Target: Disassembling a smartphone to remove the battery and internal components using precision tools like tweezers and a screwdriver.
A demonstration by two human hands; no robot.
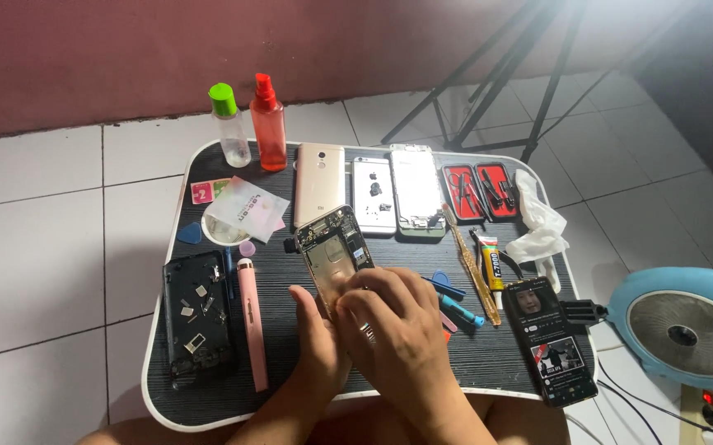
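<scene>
the opened phone frame (336, 251) lies tilted near the middle of the small black table (488, 363), its lower end under both hands. the left hand (319, 342) braces its near edge while the right hand (393, 325) curls over it, fingertips pressing on the lower part; whether they pinch a small part i cannot tell. to my eye, steady light pressure suits this, with the pink tool (251, 321) left of the frame and the lit phone (550, 338) to its right.
</scene>
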